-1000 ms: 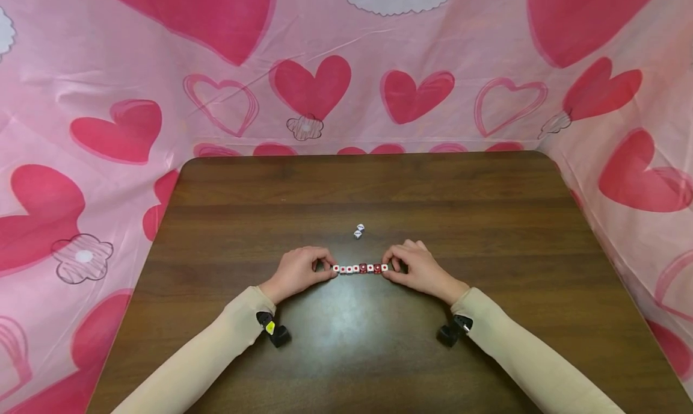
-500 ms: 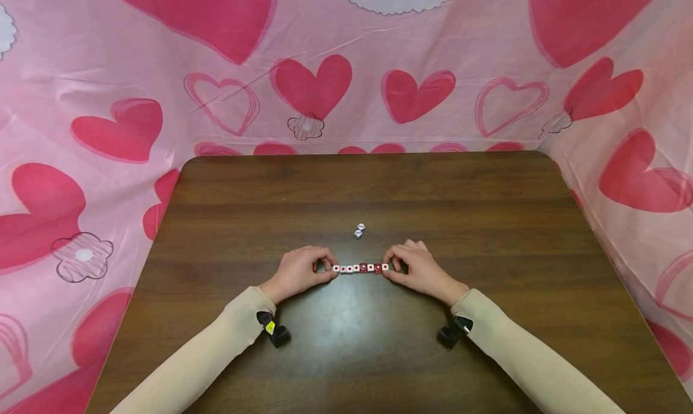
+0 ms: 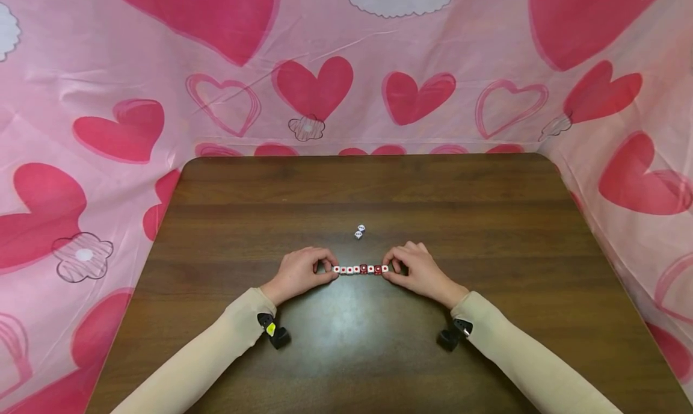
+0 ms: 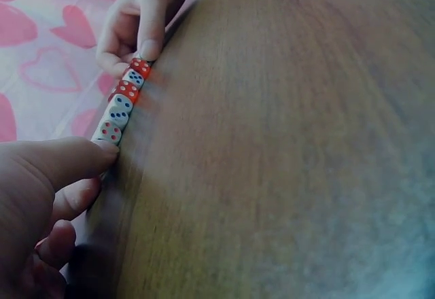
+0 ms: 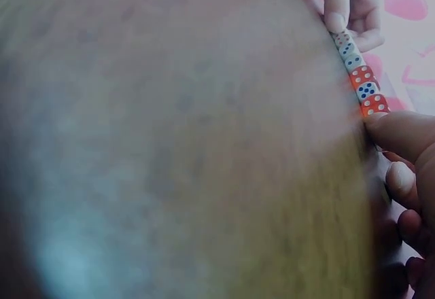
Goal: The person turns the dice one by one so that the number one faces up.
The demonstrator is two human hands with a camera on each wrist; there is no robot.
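A straight row of small dice (image 3: 349, 270), mostly white with two red ones, runs left to right between the hands. The left hand (image 3: 304, 271) pinches the white die (image 3: 337, 269) at the left end between thumb and fingers. At the other end, the right hand (image 3: 418, 271) grips the last white die (image 3: 385, 269) the same way. In the left wrist view the dice (image 4: 119, 111) stand side by side, spots facing out. Seen from the right wrist, the red dice (image 5: 374, 104) lie toward the right hand; its thumb covers the end die.
Two more white dice (image 3: 360, 231) lie beyond the row, near the middle of the brown wooden table (image 3: 346, 185). A pink cloth (image 3: 368, 47) with hearts hangs behind the table and along both sides. Black wrist cameras (image 3: 279, 337) sit below the sleeves.
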